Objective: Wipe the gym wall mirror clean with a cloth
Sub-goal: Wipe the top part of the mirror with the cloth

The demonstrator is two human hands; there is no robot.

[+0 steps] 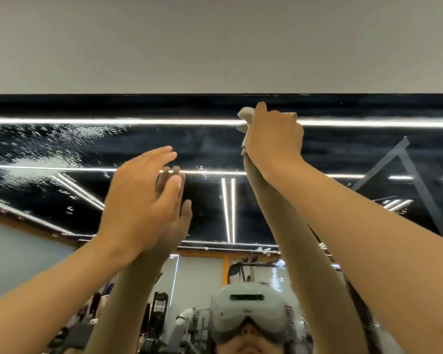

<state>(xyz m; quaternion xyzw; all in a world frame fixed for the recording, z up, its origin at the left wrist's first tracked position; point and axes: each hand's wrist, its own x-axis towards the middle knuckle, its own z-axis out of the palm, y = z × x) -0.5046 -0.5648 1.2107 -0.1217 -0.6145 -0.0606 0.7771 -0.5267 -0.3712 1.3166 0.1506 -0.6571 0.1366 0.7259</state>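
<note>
Both bare forearms rise from the lower corners, at 7 and 5 o'clock, toward the mirror (343, 149). Its dark glass spans the middle of the view, and its top edge meets a plain grey wall (215, 47) that fills everything toward 12 o'clock. Spray droplets (49, 139) bead the glass at 10 o'clock. Long light strips (113, 121) are reflected across it, with gym machines (159, 307) at 7 o'clock and the person's white headset (248, 310) at 6 o'clock.

High on the mirror, just under its top edge at about 1 o'clock, sits the cloth (244, 116), pale and bunched, with corners poking out either side of the right hand (274, 139). That hand grips it with curled fingers and holds it against the glass, back of the hand toward the camera. Just left of centre, the left hand (141, 198) holds nothing. Its fingers are straight and close together, and the tips seem to meet their own reflection.
</note>
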